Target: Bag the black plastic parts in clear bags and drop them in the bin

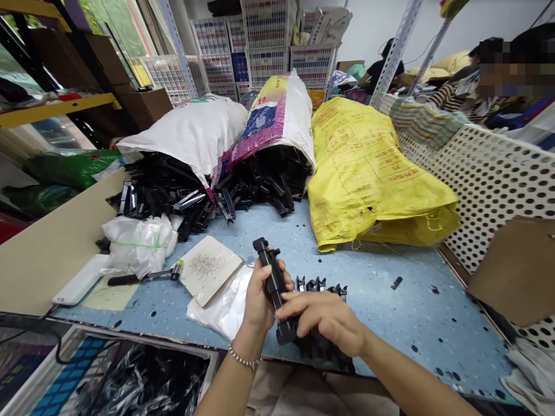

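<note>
Left hand [259, 292] wraps a black part [274, 283] tilted above the desk [377, 306]; right hand [333, 318], loosely open, works its lower end, seemingly adjusting it, which calls next for a steady left hold.

The left hand [260, 292] holds a long black part [274, 280] on a slant. The fingers of the right hand [333, 320] touch its lower end. More black parts [319, 284] sit in a row just beside, partly behind the right hand. On the blue surface [373, 306], a tool with a black handle [125, 279] touches a square board [210, 268]. Behind, black pieces [151, 185] spill from a white sack [191, 124], near a big yellow sack [368, 167].
</note>
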The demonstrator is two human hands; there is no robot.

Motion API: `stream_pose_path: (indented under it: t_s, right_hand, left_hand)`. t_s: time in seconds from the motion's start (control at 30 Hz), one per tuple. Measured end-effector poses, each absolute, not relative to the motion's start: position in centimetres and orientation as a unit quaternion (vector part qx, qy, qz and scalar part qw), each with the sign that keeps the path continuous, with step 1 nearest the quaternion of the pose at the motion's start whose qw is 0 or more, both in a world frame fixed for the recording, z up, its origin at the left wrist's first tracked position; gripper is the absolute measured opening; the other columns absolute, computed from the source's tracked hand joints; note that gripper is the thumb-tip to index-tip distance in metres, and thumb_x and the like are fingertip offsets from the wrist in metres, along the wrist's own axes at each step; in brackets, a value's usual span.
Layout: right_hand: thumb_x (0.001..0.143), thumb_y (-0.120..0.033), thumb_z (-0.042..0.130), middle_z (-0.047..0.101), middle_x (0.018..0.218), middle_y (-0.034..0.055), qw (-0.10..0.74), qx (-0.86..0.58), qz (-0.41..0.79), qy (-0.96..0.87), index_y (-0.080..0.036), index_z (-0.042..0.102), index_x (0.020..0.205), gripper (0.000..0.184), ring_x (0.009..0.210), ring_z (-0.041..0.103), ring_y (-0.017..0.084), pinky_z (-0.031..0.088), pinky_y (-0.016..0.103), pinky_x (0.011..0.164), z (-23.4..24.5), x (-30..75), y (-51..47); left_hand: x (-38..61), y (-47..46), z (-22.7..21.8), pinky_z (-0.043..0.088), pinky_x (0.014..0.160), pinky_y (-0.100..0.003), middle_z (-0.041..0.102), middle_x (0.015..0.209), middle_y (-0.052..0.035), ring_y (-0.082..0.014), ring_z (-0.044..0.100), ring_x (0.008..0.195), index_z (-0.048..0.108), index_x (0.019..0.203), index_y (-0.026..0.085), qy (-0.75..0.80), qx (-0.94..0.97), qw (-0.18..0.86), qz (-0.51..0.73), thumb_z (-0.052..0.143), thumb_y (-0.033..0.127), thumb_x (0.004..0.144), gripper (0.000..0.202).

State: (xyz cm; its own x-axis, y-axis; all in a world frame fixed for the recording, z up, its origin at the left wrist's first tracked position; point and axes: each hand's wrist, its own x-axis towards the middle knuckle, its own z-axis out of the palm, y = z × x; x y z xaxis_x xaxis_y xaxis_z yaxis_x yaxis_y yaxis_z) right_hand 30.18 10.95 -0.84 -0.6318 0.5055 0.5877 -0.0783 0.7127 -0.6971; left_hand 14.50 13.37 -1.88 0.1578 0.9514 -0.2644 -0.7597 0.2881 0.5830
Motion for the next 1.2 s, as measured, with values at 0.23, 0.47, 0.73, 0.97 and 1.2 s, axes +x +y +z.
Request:
stream_pose_path:
  t_s: [0.23,0.47,0.73,0.97,1.2]
  right_hand:
    - [0.094,-0.032,0.046,0.066,0.102,0.0112,0.380,-0.363,0.184,-0.831,-0.018,0.056,0.114,0.027,0.095,0.060,0.021,0.050,0.036,0.083,0.1,31.3,13.2]
    - [0.098,-0.037,0.032,0.059,0.078,0.0055,0.356,-0.422,0.080,-0.830,-0.019,0.057,0.091,0.031,0.073,0.053,0.018,0.044,0.031,0.066,-3.7,30.8,15.6]
    - [0.096,-0.042,0.033,0.055,0.077,0.0060,0.300,-0.380,0.096,-0.870,-0.018,0.055,0.082,0.035,0.075,0.045,0.020,0.036,0.036,0.070,-5.3,28.6,8.3]
    - [0.100,-0.032,0.027,0.061,0.081,0.0008,0.174,-0.534,0.249,-0.789,-0.020,0.056,0.081,0.036,0.079,0.056,0.014,0.042,0.025,0.074,-7.0,28.8,18.3]
    - [0.095,-0.033,0.043,0.053,0.121,0.0198,0.189,-0.678,0.126,-0.699,-0.008,0.047,0.123,0.038,0.108,0.054,0.026,0.044,0.039,0.085,-5.5,26.1,33.8]
  left_hand:
    - [14.8,12.2,-2.6,0.041,0.049,-0.021,0.059,0.076,0.0003,-0.0108,0.053,0.054,0.041,0.121,0.022,0.270,0.233,0.772,0.526,0.064,0.037,0.073,0.055]
    - [15.5,11.7,-3.0,0.040,0.050,-0.022,0.058,0.059,0.0031,-0.0111,0.052,0.047,0.046,0.110,0.019,0.319,0.285,0.772,0.469,0.062,0.035,0.073,0.043]
    - [13.5,13.4,-3.1,0.045,0.059,-0.023,0.060,0.073,-0.0001,-0.0120,0.056,0.061,0.056,0.096,0.016,0.382,0.253,0.700,0.547,0.059,0.035,0.073,0.029]
    - [11.6,14.5,-7.9,0.048,0.080,-0.030,0.068,0.091,-0.0055,-0.0229,0.063,0.091,0.065,0.098,0.016,0.527,0.346,0.576,0.521,0.070,0.031,0.069,0.033]
    - [16.8,11.0,-14.7,0.018,0.115,-0.042,0.052,0.135,-0.0140,-0.0297,0.037,0.133,0.061,0.121,0.019,0.564,0.437,0.506,0.485,0.061,0.027,0.073,0.048]
